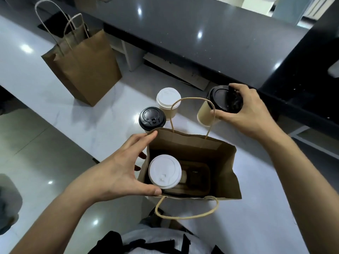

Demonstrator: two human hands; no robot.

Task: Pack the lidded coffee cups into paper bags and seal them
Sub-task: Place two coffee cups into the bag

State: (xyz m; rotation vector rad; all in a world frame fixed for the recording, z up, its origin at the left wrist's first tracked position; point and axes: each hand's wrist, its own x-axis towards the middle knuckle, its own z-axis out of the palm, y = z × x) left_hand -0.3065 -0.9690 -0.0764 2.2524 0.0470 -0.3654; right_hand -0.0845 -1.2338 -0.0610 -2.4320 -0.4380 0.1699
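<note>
White marble-look counter underfoot of everything, with a dark glossy ledge rising beyond the fingertips. Pale and open enough for bags to stand upright and cups to queue.

Farther off, well past the left fingertips: a second paper bag, upright, handles up, top pinched nearly closed. Probably parked out of the way, either filled or waiting; contents hidden.

Nearest and between both wrists: open paper bag, mouth spread wide, one rope handle flopped toward the body, the other arching away. Left hand spread, fingers apart and fairly straight, thumb against the near rim, index fingertip touching the far left corner. Apparently bracing the mouth open and steadying the bag for the next cup.

Inside, just right of the left thumb: white-lidded cup seated in one slot of a carrier tray; neighbouring slot vacant, likely meant for the incoming cup.

Right hand clamped on a black-lidded kraft cup, fingers curled over the lid edge, thumb along the wall, cup tilted and lifted above the far rim. Top grip seemingly chosen for lowering straight down.

Beyond the left index fingertip, waiting on the counter: another black-lidded cup and a white-lidded one, touching or nearly so.
</note>
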